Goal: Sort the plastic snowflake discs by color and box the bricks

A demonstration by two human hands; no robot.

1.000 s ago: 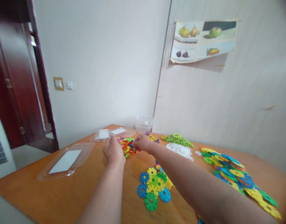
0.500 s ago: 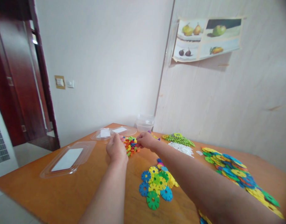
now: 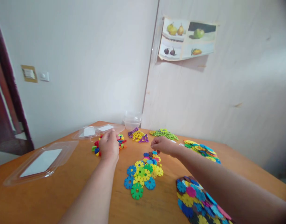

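My left hand [image 3: 109, 145] is closed over a pile of small red, yellow, green and blue plastic pieces [image 3: 96, 148], hiding its middle. Whatever its curled fingers hold is too small to make out. My right hand [image 3: 163, 145] hovers with fingertips pinched together, just beyond a cluster of notched plastic discs [image 3: 139, 179] in blue, yellow and green. Smaller discs [image 3: 152, 158] lie close beneath its fingertips. I cannot make out what the pinch holds, if anything. Purple and yellow lattice pieces [image 3: 138, 136] lie between the two hands, farther back.
Clear plastic lids [image 3: 70, 149] with white labels lie at left. A clear tub [image 3: 133, 120] stands against the wall. Green pieces [image 3: 164, 134] and a stack of discs [image 3: 202, 150] are at the right back. A larger heap of discs [image 3: 187, 199] lies partly under my right forearm.
My right hand has left the small-piece pile and moved right, over towards the notched discs. My left hand stays at the pile. The view has turned to the right.
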